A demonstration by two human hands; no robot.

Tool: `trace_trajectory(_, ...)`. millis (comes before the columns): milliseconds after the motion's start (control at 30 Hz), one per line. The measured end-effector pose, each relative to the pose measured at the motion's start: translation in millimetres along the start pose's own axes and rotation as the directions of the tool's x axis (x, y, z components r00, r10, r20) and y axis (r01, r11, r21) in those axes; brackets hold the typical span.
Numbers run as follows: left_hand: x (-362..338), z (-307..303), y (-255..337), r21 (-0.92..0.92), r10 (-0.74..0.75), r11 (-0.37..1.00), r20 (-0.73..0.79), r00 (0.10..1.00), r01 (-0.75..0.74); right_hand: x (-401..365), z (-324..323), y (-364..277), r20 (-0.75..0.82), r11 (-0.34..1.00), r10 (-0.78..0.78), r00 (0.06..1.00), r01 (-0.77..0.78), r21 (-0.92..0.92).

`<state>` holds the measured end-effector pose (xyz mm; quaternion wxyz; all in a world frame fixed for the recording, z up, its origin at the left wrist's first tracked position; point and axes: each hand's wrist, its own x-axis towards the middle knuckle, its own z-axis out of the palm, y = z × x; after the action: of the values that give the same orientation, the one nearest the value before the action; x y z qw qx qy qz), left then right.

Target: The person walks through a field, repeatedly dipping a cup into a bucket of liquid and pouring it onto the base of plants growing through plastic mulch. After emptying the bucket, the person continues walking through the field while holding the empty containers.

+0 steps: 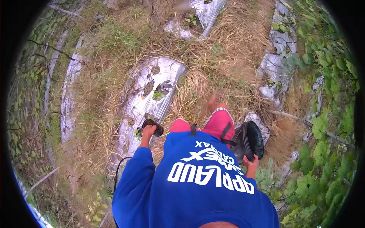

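My left hand (149, 131) is closed around a small dark cylindrical container (157, 129), held out beside my left thigh. What it contains is not visible. On the other side, my right hand (251, 163) grips the near rim of a black bucket (254, 140). The bucket is tilted beside my right leg, its mouth turned outward to the right, and I cannot make out its contents. Beneath the left hand lies a torn strip of silvery plastic sheeting (142, 100) with round holes and a small green plant (157, 95) showing through.
Dry straw-like grass (228, 49) covers the ground. Another plastic strip (279, 72) runs along the right, with dense leafy green plants (330, 152) beyond it. A pale stick (285, 114) lies right of the bucket. More sheeting (70, 91) lies at left.
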<state>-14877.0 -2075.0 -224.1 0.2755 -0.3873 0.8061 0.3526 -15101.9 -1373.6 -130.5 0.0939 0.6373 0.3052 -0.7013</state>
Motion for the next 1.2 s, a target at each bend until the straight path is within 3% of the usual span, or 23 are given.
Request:
trace_trajectory(33,-19.2,-19.0,45.3,-0.162,-0.215,0.964,-0.003,0.977,0.212,21.1,13.8,-8.1,0.009,0.999,-0.026,1.000,0.026,-0.037)
trace_trajectory(100,-17.6,-15.6,63.2,-0.108,-0.102,0.990,-0.101,0.990,0.091,91.1,32.3,-32.6,0.001,0.997,0.050,0.999,-0.050,-0.063)
trace_trajectory(133,-12.9,-15.6,78.9,-0.218,-0.283,0.940,-0.071,0.957,0.262,116.2,46.0,-44.6,-0.021,0.987,0.123,0.992,-0.125,-0.101)
trace_trajectory(167,-13.4,-24.8,100.8,0.068,0.017,0.998,-0.149,0.989,-0.007,126.0,71.9,-50.1,-0.016,0.986,0.132,0.991,-0.132,-0.097)
trace_trajectory(200,-9.7,-31.0,130.2,-0.282,-0.448,0.861,-0.028,0.893,0.423,127.9,92.3,-56.7,-0.062,0.973,0.197,0.978,-0.203,-0.111)
trace_trajectory(233,-3.7,-31.5,150.0,-0.233,-0.375,0.910,-0.106,0.921,0.344,135.3,143.0,-64.3,-0.077,0.955,0.259,0.963,-0.267,-0.126)
trace_trajectory(300,27.4,-31.5,167.2,-0.157,-0.489,0.868,-0.119,0.864,0.470,122.2,201.6,-71.4,-0.128,0.956,0.236,0.963,-0.254,-0.145)
trace_trajectory(400,84.8,-45.6,216.3,-0.149,-0.518,0.855,-0.217,0.828,0.496,144.9,311.9,-102.3,0.109,0.990,0.077,0.991,-0.063,-0.127)
trace_trajectory(433,78.9,-72.0,269.9,-0.189,-0.420,0.902,-0.181,0.890,0.387,154.2,331.5,-116.1,0.112,0.991,0.070,0.991,-0.056,-0.123)
trace_trajectory(533,110.2,-116.1,373.2,-0.371,-0.453,0.844,-0.110,0.885,0.386,162.2,430.3,-157.5,0.258,0.957,-0.019,0.966,0.093,-0.275)
trace_trajectory(567,157.2,-93.3,338.0,-0.284,-0.306,0.933,-0.311,0.900,0.219,152.9,468.9,-170.8,0.171,0.979,0.025,0.985,0.011,-0.205)
trace_trajectory(633,158.2,-137.4,432.8,-0.481,-0.427,0.819,-0.147,0.892,0.312,128.1,531.5,-190.9,0.106,0.992,0.068,0.992,-0.056,-0.112)
trace_trajectory(700,209.4,-138.6,433.8,-0.345,-0.190,0.935,-0.278,0.942,0.087,97.2,584.1,-210.5,0.247,0.999,-0.033,0.968,0.033,0.003)
trace_trajectory(733,228.8,-145.6,450.8,-0.394,-0.213,0.914,-0.273,0.938,0.093,88.8,606.9,-223.1,0.288,0.999,0.008,0.958,0.004,-0.043)
trace_trajectory(767,239.7,-158.9,479.5,-0.405,-0.314,0.886,-0.164,0.935,0.227,84.5,628.2,-236.1,0.304,0.999,-0.004,0.953,0.015,-0.033)
trace_trajectory(833,290.1,-156.4,492.2,-0.301,-0.173,0.951,-0.311,0.934,0.076,69.0,672.5,-255.7,0.382,0.978,-0.135,0.914,0.186,-0.100)
trace_trajectory(900,292.2,-186.5,577.1,-0.300,-0.220,0.945,-0.279,0.935,0.133,47.4,720.9,-276.3,0.375,0.967,-0.197,0.906,0.242,-0.076)
trace_trajectory(933,323.8,-185.7,576.9,-0.409,-0.241,0.897,-0.141,0.960,0.165,35.7,744.4,-287.0,0.378,0.948,-0.246,0.893,0.303,-0.099)
trace_trajectory(1000,393.7,-175.9,582.9,-0.391,-0.159,0.916,-0.153,0.975,0.088,13.4,796.7,-309.0,0.396,0.904,-0.343,0.852,0.413,-0.106)
trace_trajectory(1033,427.8,-176.1,603.7,-0.317,-0.227,0.937,-0.228,0.947,0.148,5.6,823.6,-316.1,0.407,0.884,-0.386,0.828,0.458,-0.093)
trace_trajectory(1100,445.8,-213.6,690.1,-0.452,-0.319,0.852,-0.050,0.946,0.264,0.6,870.5,-333.5,0.415,0.828,-0.476,0.775,0.554,-0.086)
trace_trajectory(1167,551.6,-191.2,693.6,-0.407,-0.238,0.906,-0.268,0.934,0.114,16.2,916.7,-361.2,0.425,0.829,-0.451,0.785,0.545,-0.127)
trace_trajectory(1200,576.4,-208.9,723.6,-0.338,-0.141,0.940,-0.228,0.963,0.058,14.1,943.1,-375.9,0.422,0.827,-0.458,0.783,0.549,-0.121)
